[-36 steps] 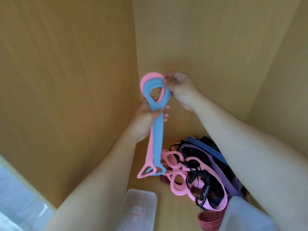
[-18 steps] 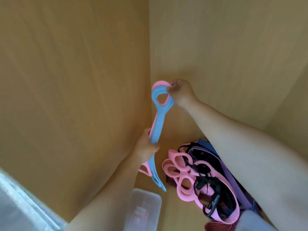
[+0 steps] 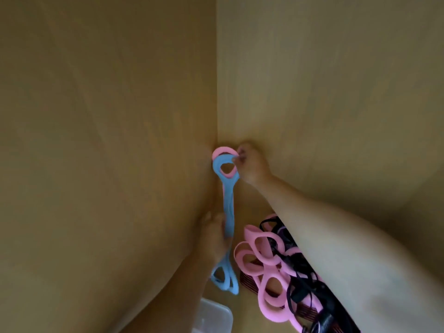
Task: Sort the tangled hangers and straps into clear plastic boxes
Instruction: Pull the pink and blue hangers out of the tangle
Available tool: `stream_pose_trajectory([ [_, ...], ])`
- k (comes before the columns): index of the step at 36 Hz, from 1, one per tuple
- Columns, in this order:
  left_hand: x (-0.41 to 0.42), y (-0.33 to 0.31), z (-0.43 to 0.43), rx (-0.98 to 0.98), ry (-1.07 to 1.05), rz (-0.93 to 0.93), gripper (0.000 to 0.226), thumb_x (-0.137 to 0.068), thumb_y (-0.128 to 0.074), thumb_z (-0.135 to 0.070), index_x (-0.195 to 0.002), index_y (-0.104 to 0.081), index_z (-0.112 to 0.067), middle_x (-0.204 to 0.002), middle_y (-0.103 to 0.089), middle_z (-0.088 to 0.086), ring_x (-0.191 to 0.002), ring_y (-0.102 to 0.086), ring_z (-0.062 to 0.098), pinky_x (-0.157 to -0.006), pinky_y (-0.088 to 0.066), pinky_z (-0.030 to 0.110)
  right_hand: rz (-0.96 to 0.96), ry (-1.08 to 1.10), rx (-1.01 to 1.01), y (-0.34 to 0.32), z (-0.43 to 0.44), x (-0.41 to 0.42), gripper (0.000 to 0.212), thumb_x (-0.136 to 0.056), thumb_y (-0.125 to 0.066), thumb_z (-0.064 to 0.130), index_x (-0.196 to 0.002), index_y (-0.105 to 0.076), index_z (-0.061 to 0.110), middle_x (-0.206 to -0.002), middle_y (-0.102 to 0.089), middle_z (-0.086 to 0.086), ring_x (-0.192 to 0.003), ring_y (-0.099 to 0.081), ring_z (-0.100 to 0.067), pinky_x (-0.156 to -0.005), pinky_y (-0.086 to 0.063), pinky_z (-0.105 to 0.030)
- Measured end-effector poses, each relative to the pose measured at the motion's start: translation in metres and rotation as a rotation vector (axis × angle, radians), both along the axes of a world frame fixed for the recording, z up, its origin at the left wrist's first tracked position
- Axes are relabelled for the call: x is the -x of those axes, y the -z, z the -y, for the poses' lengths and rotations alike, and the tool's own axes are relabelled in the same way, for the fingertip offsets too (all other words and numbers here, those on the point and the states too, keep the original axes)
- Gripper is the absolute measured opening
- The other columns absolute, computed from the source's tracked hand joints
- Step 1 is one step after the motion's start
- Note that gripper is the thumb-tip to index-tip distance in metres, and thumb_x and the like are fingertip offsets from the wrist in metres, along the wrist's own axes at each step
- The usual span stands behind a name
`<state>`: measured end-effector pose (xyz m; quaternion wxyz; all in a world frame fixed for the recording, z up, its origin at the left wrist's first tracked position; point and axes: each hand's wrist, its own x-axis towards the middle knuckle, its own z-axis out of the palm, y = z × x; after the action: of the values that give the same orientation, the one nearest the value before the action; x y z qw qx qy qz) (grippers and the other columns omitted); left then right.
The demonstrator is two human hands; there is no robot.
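Head view shows two hands stretching one blue strap [image 3: 228, 212] upright against a wooden corner, a pink strap [image 3: 222, 151] behind it; the right hand [image 3: 252, 164] pinches their top loops; the left hand [image 3: 215, 236] clasps the blue strap's middle; beside it lies one tangled pile [image 3: 283, 272] of pink loops and black straps; one clear plastic box [image 3: 213, 318] sits below.

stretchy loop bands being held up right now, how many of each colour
blue band: 1
pink band: 1
total: 2, held together by the left hand low and the right hand at the top loop
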<state>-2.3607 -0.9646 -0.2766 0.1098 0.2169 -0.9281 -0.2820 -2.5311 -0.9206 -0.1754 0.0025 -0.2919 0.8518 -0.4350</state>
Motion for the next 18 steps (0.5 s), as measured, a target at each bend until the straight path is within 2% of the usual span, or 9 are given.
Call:
stream_pose_trajectory([
  [2,-0.005,0.01,-0.003,-0.002,0.073,0.021,0.031,-0.075,-0.072,-0.016,-0.105,-0.064,-0.014,-0.108,-0.053,0.006,-0.103,-0.054,0.024,-0.091,-0.038,0.026,-0.003,-0.009,-0.001,0.004,-0.001,0.002,0.015,-0.09,-0.06,0.012,-0.087,-0.048,0.019,-0.079,-0.059,-0.006,-0.075,-0.055,-0.024,-0.071,-0.043,-0.036],
  [4,-0.01,0.014,-0.007,0.059,0.198,0.077,0.031,-0.075,-0.074,-0.029,-0.105,-0.066,-0.023,-0.112,-0.05,-0.001,-0.101,-0.053,0.017,-0.092,-0.038,0.021,-0.023,-0.03,-0.019,0.007,-0.003,0.004,0.015,-0.091,-0.06,0.011,-0.087,-0.047,0.018,-0.078,-0.057,-0.006,-0.073,-0.053,-0.023,-0.07,-0.042,-0.035],
  [6,-0.011,0.016,-0.009,0.12,0.271,0.137,0.033,-0.077,-0.07,-0.041,-0.108,-0.065,-0.031,-0.114,-0.049,-0.005,-0.102,-0.052,0.015,-0.094,-0.039,0.023,-0.042,-0.065,-0.023,0.012,-0.007,0.004,0.016,-0.091,-0.059,0.01,-0.087,-0.047,0.018,-0.077,-0.056,-0.007,-0.072,-0.052,-0.024,-0.069,-0.043,-0.037],
  [8,-0.01,0.015,-0.008,0.117,0.27,0.163,0.032,-0.079,-0.068,-0.044,-0.108,-0.066,-0.031,-0.113,-0.051,-0.005,-0.103,-0.051,0.015,-0.094,-0.039,0.024,-0.042,-0.102,-0.018,0.017,-0.011,0.002,0.015,-0.091,-0.058,0.007,-0.089,-0.048,0.019,-0.077,-0.056,-0.007,-0.071,-0.051,-0.023,-0.068,-0.043,-0.037],
  [13,-0.006,0.009,-0.006,0.104,0.222,0.125,0.017,-0.078,-0.072,-0.038,-0.089,-0.067,-0.026,-0.096,-0.05,-0.003,-0.093,-0.053,0.017,-0.085,-0.041,0.023,-0.106,-0.205,-0.136,0.029,-0.03,-0.01,0.011,-0.089,-0.053,0.001,-0.098,-0.057,0.006,-0.075,-0.052,-0.004,-0.067,-0.045,-0.017,-0.065,-0.035,-0.031],
  [16,-0.01,0.009,-0.009,0.08,0.152,0.054,0.009,-0.081,-0.07,-0.03,-0.078,-0.067,-0.022,-0.091,-0.062,0.0,-0.086,-0.059,0.016,-0.08,-0.045,0.023,0.015,-0.412,-0.242,0.039,-0.04,-0.027,0.01,-0.089,-0.057,-0.002,-0.09,-0.059,0.007,-0.073,-0.052,0.001,-0.066,-0.047,-0.013,-0.064,-0.038,-0.028],
  [18,-0.013,0.01,-0.009,0.006,0.075,0.007,0.02,-0.082,-0.064,-0.023,-0.063,-0.057,-0.022,-0.079,-0.068,0.004,-0.08,-0.065,0.02,-0.077,-0.05,0.03,0.119,-0.57,-0.414,0.039,-0.048,-0.036,0.01,-0.089,-0.061,0.001,-0.09,-0.069,0.008,-0.076,-0.058,0.008,-0.069,-0.053,-0.006,-0.068,-0.043,-0.017],
])
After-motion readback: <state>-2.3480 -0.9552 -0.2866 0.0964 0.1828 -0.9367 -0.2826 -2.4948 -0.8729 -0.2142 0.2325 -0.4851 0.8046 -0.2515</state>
